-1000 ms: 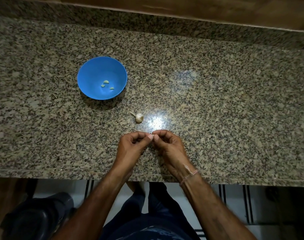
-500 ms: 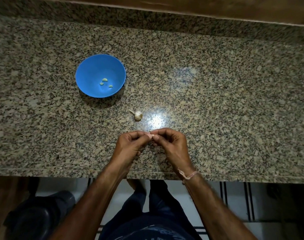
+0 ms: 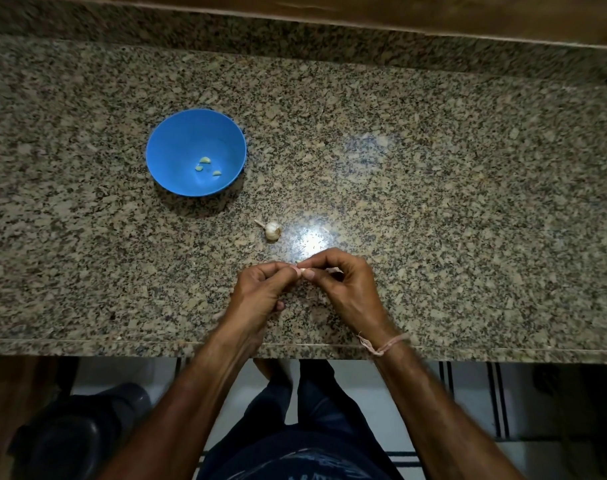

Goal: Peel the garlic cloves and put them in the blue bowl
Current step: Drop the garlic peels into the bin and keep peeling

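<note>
From the head view, both hands meet over the near part of the speckled stone bench (image 3: 433, 202), just inside its front edge. The left hand (image 3: 260, 292) and the right hand (image 3: 347, 289) each curl their fingers and pinch a small garlic clove (image 3: 301, 271) between thumb and fingertip, so the clove sits right where the two hands touch. A thin scrap of papery skin (image 3: 334, 270) shows just behind the right hand's fingers; whether it is loose or held cannot be told. A pink thread band (image 3: 385, 346) circles the right wrist, which crosses the bench's front edge.

Just beyond the hands, slightly toward the left hand's side, a garlic bulb (image 3: 272, 231) lies on the bench with its stem pointing away to the left, apart from both hands. Farther beyond and left of the left hand stands the blue bowl (image 3: 177, 150), upright, with three peeled cloves (image 3: 205, 160) on its bottom, near one another. The bowl is well apart from the bulb and the hands.

To the right of the right hand the bench runs bare to the picture's edge. Beyond the bowl the bench meets a raised stone back ledge (image 3: 295, 32). Below the front edge, the person's dark trousers (image 3: 316, 403) and a striped tiled floor (image 3: 468, 393) show.
</note>
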### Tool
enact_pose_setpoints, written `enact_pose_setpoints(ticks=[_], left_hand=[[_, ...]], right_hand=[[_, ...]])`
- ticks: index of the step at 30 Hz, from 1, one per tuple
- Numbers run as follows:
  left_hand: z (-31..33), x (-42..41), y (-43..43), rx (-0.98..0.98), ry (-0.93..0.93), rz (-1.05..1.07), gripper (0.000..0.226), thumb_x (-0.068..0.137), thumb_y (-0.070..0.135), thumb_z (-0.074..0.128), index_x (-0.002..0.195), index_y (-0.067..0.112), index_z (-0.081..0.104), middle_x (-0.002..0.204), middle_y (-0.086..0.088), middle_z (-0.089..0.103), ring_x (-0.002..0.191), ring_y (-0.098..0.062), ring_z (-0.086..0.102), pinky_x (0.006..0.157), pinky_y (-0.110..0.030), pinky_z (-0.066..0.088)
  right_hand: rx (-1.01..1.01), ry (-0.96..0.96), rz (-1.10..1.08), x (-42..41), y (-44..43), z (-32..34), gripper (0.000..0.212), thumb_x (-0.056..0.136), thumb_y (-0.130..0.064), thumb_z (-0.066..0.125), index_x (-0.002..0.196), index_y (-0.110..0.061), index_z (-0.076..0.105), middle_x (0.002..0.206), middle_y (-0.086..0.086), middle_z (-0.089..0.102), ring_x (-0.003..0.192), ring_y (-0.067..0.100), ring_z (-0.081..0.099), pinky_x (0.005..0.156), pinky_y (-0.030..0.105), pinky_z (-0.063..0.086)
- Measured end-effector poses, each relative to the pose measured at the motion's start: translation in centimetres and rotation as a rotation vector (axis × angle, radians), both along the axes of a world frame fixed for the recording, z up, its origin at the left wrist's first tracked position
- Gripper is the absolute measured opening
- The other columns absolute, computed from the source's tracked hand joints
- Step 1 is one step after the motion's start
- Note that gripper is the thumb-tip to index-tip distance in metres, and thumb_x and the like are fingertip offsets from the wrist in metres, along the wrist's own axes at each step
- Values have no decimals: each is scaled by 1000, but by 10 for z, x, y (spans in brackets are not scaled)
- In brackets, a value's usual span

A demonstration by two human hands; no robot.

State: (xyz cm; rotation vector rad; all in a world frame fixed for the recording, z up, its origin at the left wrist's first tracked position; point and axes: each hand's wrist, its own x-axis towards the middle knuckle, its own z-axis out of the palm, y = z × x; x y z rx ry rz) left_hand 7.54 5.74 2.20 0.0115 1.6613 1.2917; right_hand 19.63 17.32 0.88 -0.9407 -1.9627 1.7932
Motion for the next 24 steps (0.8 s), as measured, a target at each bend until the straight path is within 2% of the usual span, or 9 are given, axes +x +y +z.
enact_pose_setpoints(ticks=[2, 5, 7, 9, 11, 14, 17, 22, 24], left_hand=[[1, 3, 1, 4, 18, 13, 10, 91, 19, 74, 87, 10, 77, 70, 8, 68, 70, -8, 54, 61, -28, 38], [0, 4, 1, 3, 36, 20, 11, 86, 21, 77, 86, 10, 77, 75, 6, 72, 76, -11, 57, 63, -30, 39], [-1, 7, 1, 7, 32, 39, 10, 87, 21, 77, 81, 13, 77, 73, 6, 71, 70, -9, 56, 61, -29, 38], [1, 9, 3, 20, 33, 65, 16, 91, 16, 73, 75, 14, 74, 68, 5, 69, 58, -5, 54, 56, -24, 40], [1, 10, 4, 30, 62, 64, 19, 94, 11, 70, 75, 13, 72, 67, 4, 70, 57, -2, 59, 60, -21, 46], [-3, 7, 3, 16, 116, 46, 15, 93, 14, 71, 78, 10, 75, 75, -6, 74, 70, -13, 66, 74, -32, 53], [-11, 6, 1, -47, 170, 38, 17, 93, 21, 72, 80, 11, 75, 79, -16, 72, 72, -21, 59, 73, -39, 51], [-5, 7, 3, -14, 241, -30, 21, 98, 32, 70, 91, 15, 81, 84, -7, 78, 85, -17, 74, 82, -33, 58], [-4, 7, 2, -2, 270, -65, 20, 97, 36, 71, 95, 18, 81, 89, -1, 79, 92, -15, 76, 89, -40, 60]], right_hand=[[38, 5, -24, -1, -3, -2, 9, 88, -9, 80, 97, -11, 79, 96, -2, 75, 95, 17, 72, 83, 41, 62], [82, 14, -13, -3, -6, -3, 8, 89, -8, 79, 97, -9, 79, 94, -2, 76, 92, 14, 73, 81, 33, 61], [78, 16, -15, -3, -6, -3, 6, 90, -7, 78, 96, -8, 79, 93, -2, 77, 91, 13, 73, 81, 29, 60], [-43, 34, -56, -3, -8, -5, 7, 92, -6, 76, 98, -6, 78, 94, 1, 78, 93, 17, 74, 85, 33, 61], [-209, 60, -128, -3, -11, -6, 10, 94, -4, 73, 102, -4, 77, 100, 7, 78, 99, 24, 74, 89, 37, 62], [-405, 92, -222, 0, -13, -8, 13, 96, -2, 69, 108, -1, 75, 108, 14, 77, 100, 30, 74, 85, 34, 61], [-500, 62, -264, 2, -11, -10, 13, 95, -3, 70, 107, -5, 76, 105, 15, 78, 90, 24, 73, 79, 29, 61], [-404, 33, -226, 2, -10, -10, 11, 95, -3, 71, 105, -3, 75, 104, 13, 77, 96, 29, 75, 83, 35, 63], [-336, 26, -199, 2, -10, -10, 11, 94, -5, 73, 105, -2, 76, 105, 11, 77, 100, 30, 74, 86, 37, 63]])
